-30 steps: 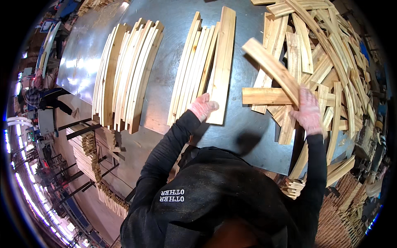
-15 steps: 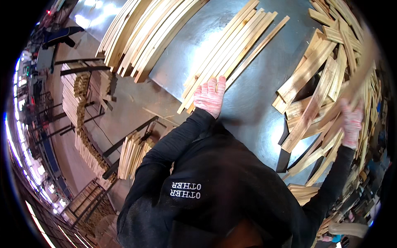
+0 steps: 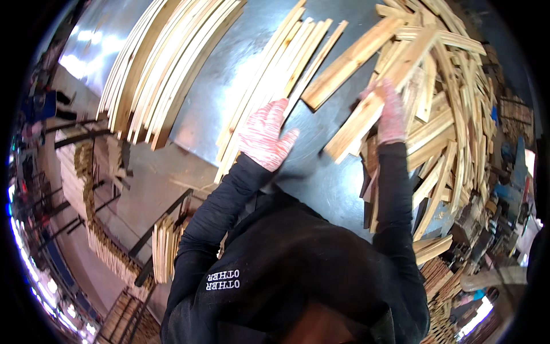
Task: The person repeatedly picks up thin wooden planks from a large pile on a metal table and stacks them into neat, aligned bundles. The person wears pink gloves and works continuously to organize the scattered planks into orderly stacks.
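Mid-frame, my left hand (image 3: pixel 266 135), in a pink-and-white knitted glove, lay spread against the row of narrow pale wooden slats (image 3: pixel 309 54); my right hand (image 3: pixel 391 109), gloved alike, clasped a flat, pale brown wooden plank (image 3: pixel 352 127) right of centre, slanting over the grey metal table (image 3: pixel 338 189). Steady left pressure and a grip near the plank's middle, I judged, served best. How my right fingers wrapped underneath was hidden, glare washed out some slats, and the upper edge cut off the stack of pale boards (image 3: pixel 172 69) at upper left.
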`<state>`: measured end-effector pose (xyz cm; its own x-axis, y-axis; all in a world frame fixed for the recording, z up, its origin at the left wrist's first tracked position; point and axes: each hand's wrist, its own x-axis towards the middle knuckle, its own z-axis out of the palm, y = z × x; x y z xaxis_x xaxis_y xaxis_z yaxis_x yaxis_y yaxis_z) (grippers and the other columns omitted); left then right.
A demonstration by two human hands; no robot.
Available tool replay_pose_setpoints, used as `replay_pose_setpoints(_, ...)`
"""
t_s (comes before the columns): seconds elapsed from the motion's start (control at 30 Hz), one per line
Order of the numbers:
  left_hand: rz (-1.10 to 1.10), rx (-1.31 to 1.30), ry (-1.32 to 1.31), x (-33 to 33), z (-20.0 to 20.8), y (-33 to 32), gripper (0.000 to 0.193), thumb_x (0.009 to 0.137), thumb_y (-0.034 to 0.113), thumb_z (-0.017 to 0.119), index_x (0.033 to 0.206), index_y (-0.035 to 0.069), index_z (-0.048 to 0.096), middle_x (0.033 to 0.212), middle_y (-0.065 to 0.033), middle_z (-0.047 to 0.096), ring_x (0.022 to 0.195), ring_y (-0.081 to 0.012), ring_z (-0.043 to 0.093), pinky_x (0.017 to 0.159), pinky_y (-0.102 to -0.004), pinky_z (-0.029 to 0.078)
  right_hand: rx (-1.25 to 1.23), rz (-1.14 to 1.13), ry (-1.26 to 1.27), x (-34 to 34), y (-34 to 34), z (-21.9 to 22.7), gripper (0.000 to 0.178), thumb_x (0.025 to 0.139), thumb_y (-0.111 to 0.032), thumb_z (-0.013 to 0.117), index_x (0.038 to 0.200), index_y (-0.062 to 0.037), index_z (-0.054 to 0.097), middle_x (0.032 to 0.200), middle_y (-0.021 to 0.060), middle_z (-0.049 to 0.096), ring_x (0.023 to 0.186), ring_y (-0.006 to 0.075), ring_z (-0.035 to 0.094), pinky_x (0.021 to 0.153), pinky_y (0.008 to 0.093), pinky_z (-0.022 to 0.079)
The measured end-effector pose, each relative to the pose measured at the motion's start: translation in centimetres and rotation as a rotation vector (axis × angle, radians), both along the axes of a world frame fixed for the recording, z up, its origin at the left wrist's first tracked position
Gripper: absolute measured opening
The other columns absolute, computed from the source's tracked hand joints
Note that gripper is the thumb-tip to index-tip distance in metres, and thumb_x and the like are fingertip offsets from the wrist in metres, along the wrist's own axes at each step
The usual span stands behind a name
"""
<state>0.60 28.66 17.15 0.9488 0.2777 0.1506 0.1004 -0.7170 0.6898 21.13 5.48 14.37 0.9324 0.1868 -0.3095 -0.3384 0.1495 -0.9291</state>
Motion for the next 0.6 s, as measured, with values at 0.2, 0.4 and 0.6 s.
replay_pose_setpoints(0.2, -0.232, 0.199, 0.069, 11.3, -3.6, -6.9, 0.074, 0.080, 0.032, 0.069, 0.142, 0.005, 0.038, 0.140, -0.0252, 0.044, 0.128, -0.0417, 0.044, 0.109, -0.0480, 0.034, 0.342, 0.009, 0.255, -6.0, -3.8, -1.1, 0.044, 0.091, -0.041, 0.063, 0.106, 0.0002, 0.059, 0.088, 0.0108, 0.063, 0.077, 0.0248, 0.066, 0.074, 0.0384, 0.057)
replay_pose_setpoints(0.4, -0.146, 0.636, 0.323, 17.5, -10.8, -9.1, 0.052, 0.094, 0.018, 0.045, 0.144, 0.006, 0.034, 0.135, -0.0308, 0.046, 0.116, -0.0432, 0.053, 0.100, -0.0541, 0.040, 0.726, 0.115, 0.293, -7.4, -5.6, 1.2, 0.071, 0.091, -0.049, 0.063, 0.138, -0.0008, 0.043, 0.103, 0.0097, 0.059, 0.091, 0.0200, 0.061, 0.084, 0.0344, 0.053)
replay_pose_setpoints(0.6, -0.051, 0.363, 0.591, 11.7, -6.4, -6.1, 0.063, 0.094, 0.012, 0.041, 0.152, 0.010, 0.017, 0.121, -0.0261, 0.060, 0.098, -0.0409, 0.065, 0.079, -0.0556, 0.049, 0.327, 0.027, 0.358, -5.4, -1.9, -4.0, 0.042, 0.094, -0.042, 0.062, 0.107, -0.0031, 0.055, 0.081, 0.0085, 0.061, 0.070, 0.0218, 0.062, 0.065, 0.0373, 0.056)
